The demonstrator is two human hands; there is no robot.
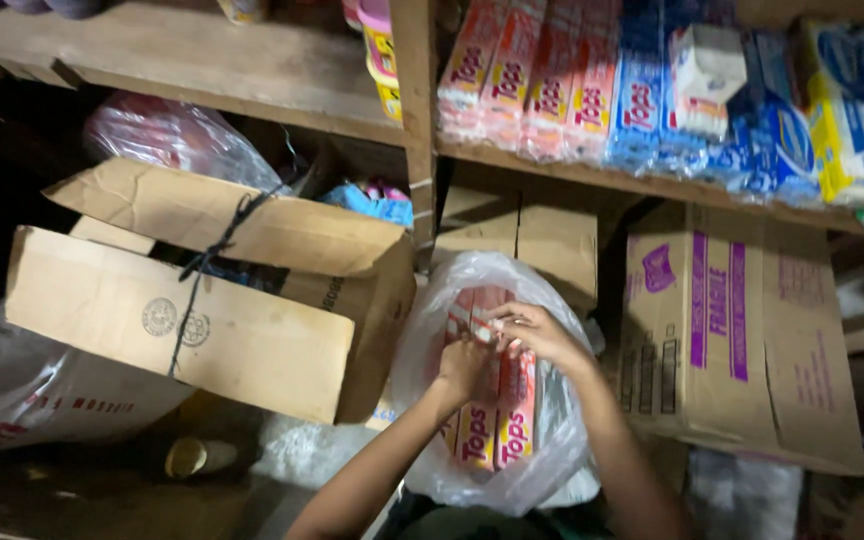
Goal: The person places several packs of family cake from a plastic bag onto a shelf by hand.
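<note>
Your right hand (537,335) has its fingers curled tight, pinching the top end of a slim orange-and-white packet (497,400) that stands in the clear plastic bag (552,430). Your left hand (464,368) sits at about 8 o'clock from the right, touching it, fingers folded against the packet fronts; whether it truly grips one or only steadies the bundle, you cannot tell from here.

The packets look light and a little soft, their glossy wrap probably slick, so take hold by the upper end where the wrap bunches, or pinch across the narrow sides. The bag film is thin and limp; I judge it will sag and give you no support.

The packets run down from your fingertips toward 6 o'clock, upright and side by side inside the bag, whose mouth opens around both hands.

Outward: an open cardboard box (202,300) tied with dark string lies at 9 o'clock, a printed carton (732,330) at 3 o'clock, and at 12 o'clock a wooden shelf (592,178) carries more stacked packets (542,90).
</note>
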